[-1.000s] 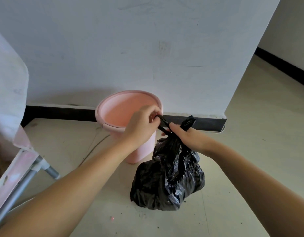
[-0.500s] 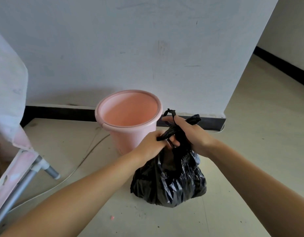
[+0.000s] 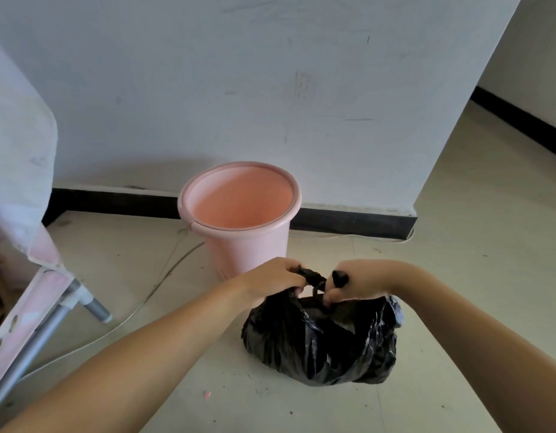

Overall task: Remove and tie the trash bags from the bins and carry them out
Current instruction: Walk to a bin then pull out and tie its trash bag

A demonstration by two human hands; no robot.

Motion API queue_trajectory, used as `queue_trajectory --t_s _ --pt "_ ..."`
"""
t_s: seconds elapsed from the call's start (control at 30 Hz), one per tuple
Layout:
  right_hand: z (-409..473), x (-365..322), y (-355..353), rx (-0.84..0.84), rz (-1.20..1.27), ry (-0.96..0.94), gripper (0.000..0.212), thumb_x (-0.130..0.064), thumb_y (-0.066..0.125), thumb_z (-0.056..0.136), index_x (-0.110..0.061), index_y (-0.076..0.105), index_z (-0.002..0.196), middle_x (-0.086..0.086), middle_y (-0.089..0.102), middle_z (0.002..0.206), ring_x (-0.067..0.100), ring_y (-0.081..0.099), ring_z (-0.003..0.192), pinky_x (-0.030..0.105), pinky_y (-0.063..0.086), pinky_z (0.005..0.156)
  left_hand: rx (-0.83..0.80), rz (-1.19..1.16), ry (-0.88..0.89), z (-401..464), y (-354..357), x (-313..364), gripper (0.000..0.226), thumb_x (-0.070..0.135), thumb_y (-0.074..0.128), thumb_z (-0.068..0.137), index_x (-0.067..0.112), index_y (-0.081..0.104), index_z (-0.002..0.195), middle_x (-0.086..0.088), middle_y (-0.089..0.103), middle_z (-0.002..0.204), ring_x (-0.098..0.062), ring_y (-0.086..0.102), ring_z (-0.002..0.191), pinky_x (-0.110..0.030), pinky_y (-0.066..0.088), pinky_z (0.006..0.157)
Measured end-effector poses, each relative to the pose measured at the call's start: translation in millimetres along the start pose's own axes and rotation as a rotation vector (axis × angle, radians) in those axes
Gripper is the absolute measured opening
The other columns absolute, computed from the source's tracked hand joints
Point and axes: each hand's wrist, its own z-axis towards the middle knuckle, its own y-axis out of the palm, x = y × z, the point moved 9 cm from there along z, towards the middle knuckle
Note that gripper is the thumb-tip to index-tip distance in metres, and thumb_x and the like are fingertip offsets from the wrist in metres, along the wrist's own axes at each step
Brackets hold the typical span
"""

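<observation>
While both hands work at the bag's neck, things lie so:
Bin: pink bin upright, unlined, nothing visible inside; just beyond the hands.
Bag: black trash bag on the floor, bulging, directly beneath both grips.
Left grip: left hand clenched on one twisted bag end.
Right grip: right hand pinching the other end; knot between them.
</observation>
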Motion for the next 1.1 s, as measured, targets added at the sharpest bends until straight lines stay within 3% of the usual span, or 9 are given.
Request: queue_trajectory --t_s 0.2,0.33,0.47,0.6,0.73,0.8,0.87,0.93,1.1 --pt "2.3 2.5 -21.9 0.500 -0.203 0.131 0.018 -0.008 0.046 0.089 -0.021 0.057 0.093 0.004 0.057 0.098 0.028 0.058 0.085 0.030 0.036 0.064 -0.184 -0.586 -0.200 -5.7 14.5 -15.7 0.034 0.028 0.041 0.100 0.005 0.066 0.095 -0.011 0.072 0.080 -0.022 0.068 0.071 -0.032 0.053 0.071" --pt "11.3 -12.6 -11.5 0.526 -0.349 0.045 0.030 -0.019 0.043 0.094 -0.018 0.047 0.123 0.005 0.050 0.116 0.031 0.060 0.097 0.035 0.036 0.064 -0.112 -0.482 -0.095 1.6 2.8 -19.3 0.027 0.010 0.052 0.095 0.019 0.057 0.119 -0.005 0.069 0.090 -0.015 0.065 0.066 -0.026 0.054 0.061" --pt "15.3 -16.2 -6.2 0.464 -0.365 0.029 0.050 -0.016 0.045 0.090 -0.015 0.032 0.139 0.006 0.047 0.124 0.032 0.058 0.102 0.035 0.036 0.066 0.010 -0.165 0.099 7.1 -5.6 -5.0 0.020 0.000 0.055 0.088 0.018 0.061 0.096 0.003 0.060 0.086 -0.011 0.058 0.071 -0.019 0.050 0.066" --pt "9.8 -14.3 -10.7 0.399 0.018 -0.118 0.020 -0.023 0.039 0.098 -0.015 0.052 0.111 0.007 0.054 0.113 0.027 0.056 0.104 0.040 0.045 0.089 0.241 0.172 0.234 8.4 -25.6 12.0 0.031 0.012 0.054 0.093 0.029 0.056 0.066 0.007 0.054 0.063 -0.015 0.049 0.063 -0.025 0.042 0.062" --pt "-1.4 17.4 -32.2 0.513 0.544 -0.146 0.029 -0.027 0.034 0.101 -0.020 0.060 0.111 -0.002 0.063 0.111 0.012 0.056 0.106 0.026 0.040 0.098 0.209 0.250 0.039 16.0 -50.1 -17.1 0.035 0.022 0.054 0.092 0.013 0.042 0.060 -0.003 0.037 0.057 -0.018 0.039 0.055 -0.021 0.039 0.052" --pt "2.4 54.2 -30.9 0.592 0.439 0.011 0.028 -0.023 0.034 0.101 -0.017 0.061 0.096 0.001 0.062 0.099 0.020 0.057 0.100 0.034 0.041 0.090 0.167 0.320 -0.076 18.0 -58.3 -44.8 0.036 0.024 0.056 0.089 0.016 0.043 0.056 -0.004 0.038 0.055 -0.020 0.038 0.053 -0.023 0.035 0.055" --pt "9.1 87.1 -12.6 0.524 0.026 0.186 0.024 -0.018 0.034 0.098 -0.022 0.048 0.078 -0.001 0.054 0.082 0.026 0.054 0.090 0.036 0.037 0.078 0.153 0.485 -0.144 16.9 -65.1 -68.2 0.039 0.023 0.055 0.088 0.017 0.039 0.053 -0.001 0.037 0.052 -0.019 0.035 0.050 -0.027 0.028 0.054" --pt "9.9 117.2 18.8 0.370 -0.242 0.309 0.019 -0.019 0.033 0.097 -0.029 0.040 0.083 -0.005 0.051 0.084 0.024 0.057 0.093 0.033 0.036 0.077 0.140 0.600 -0.219 12.4 -71.0 -92.1 0.043 0.024 0.056 0.088 0.018 0.034 0.052 0.002 0.032 0.051 -0.016 0.029 0.048 -0.028 0.020 0.049" --pt "-2.1 176.8 103.0 -0.096 -0.308 0.436 0.047 0.000 0.041 0.089 -0.027 0.052 0.126 0.003 0.065 0.103 0.024 0.060 0.100 0.030 0.041 0.073 -0.062 0.750 -0.504 -16.2 -81.3 -149.4 0.024 0.026 0.048 0.084 0.016 0.045 0.063 -0.002 0.039 0.059 -0.020 0.036 0.051 -0.022 0.033 0.048"
